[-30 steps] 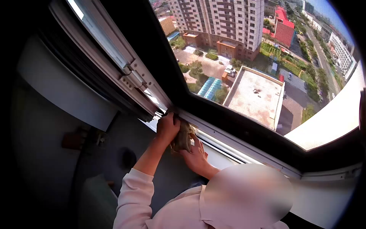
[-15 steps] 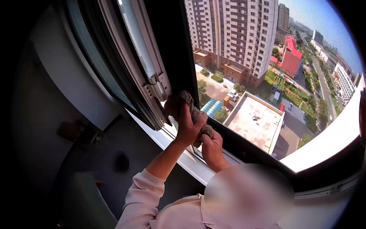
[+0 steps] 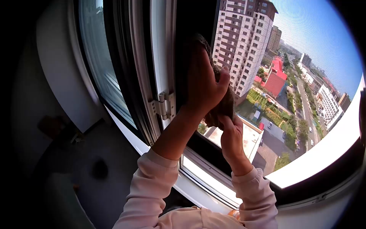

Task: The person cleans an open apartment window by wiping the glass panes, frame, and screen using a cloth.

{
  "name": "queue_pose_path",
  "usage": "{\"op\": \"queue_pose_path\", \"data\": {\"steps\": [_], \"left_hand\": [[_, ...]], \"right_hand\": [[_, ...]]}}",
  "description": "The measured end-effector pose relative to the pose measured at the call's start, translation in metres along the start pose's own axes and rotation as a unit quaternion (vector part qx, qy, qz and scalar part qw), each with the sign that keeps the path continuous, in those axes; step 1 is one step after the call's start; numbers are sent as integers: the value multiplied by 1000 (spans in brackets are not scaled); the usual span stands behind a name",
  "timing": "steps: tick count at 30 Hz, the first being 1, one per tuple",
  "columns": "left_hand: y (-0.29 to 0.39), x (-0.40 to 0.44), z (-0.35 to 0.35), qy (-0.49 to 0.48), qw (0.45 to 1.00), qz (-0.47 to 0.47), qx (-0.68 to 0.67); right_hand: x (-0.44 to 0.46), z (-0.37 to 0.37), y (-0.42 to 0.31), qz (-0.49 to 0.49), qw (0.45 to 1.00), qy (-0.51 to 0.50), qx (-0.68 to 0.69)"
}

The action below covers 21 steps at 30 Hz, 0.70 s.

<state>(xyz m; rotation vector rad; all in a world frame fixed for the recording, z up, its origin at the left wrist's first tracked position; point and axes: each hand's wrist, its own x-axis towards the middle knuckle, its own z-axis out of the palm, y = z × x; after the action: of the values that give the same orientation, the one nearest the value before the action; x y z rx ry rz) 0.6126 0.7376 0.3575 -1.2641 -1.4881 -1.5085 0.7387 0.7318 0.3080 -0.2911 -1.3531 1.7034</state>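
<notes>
High above a street, you hold a dark, rumpled cloth (image 3: 228, 100) up where the black frame (image 3: 196, 19) meets the mesh screen (image 3: 305, 42), in what looks like the middle of a wiping stroke. Your left grip (image 3: 206, 82) lies stretched along the cloth's upper part, thumb apart, its fingers too shaded to tell how tightly they curl; your right grip (image 3: 233, 139) is closed, thumb and fingers pinching the lower end. Any further stroke, by the look of it, would call for flat pressure from the left, with the right holding the loose end gathered and off the fine weave. The cloth seems soft and thick, bunched into a long, uneven roll. Around it run hard, straight lines: the frame, a metal hinge (image 3: 162, 106) with a rounded barrel, smooth glass (image 3: 101, 49) at left and a white sill (image 3: 195, 194) between your pale sleeves (image 3: 154, 187).
</notes>
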Motion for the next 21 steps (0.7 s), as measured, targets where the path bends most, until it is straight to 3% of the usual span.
{"op": "queue_pose_path", "data": {"steps": [4, 9, 12, 15, 16, 18, 19, 21], "left_hand": [[-16, -6, 12, 36, 999, 33, 16], [-34, -95, 16, -4, 998, -49, 25], [-46, -169, 18, -44, 989, -143, -1], [-56, -237, 24, -51, 976, -212, -2], [-53, -249, 22, -48, 976, -212, -4], [-49, -266, 20, -76, 938, -334, -50], [-56, -276, 25, -42, 958, -283, -8], [-57, -278, 24, 0, 967, -254, 29]], "right_hand": [[7, -12, 17, 4, 993, -68, -96], [-26, -37, 65, 41, 992, -66, -101], [-53, -64, 88, 124, 939, -73, -311], [-70, -82, 103, 210, 868, -132, -429], [-76, -86, 105, 209, 867, -132, -432], [-85, -92, 112, 117, 830, -155, -522], [-86, -88, 111, 155, 847, -142, -489], [-95, -85, 112, 43, 813, -118, -568]]}}
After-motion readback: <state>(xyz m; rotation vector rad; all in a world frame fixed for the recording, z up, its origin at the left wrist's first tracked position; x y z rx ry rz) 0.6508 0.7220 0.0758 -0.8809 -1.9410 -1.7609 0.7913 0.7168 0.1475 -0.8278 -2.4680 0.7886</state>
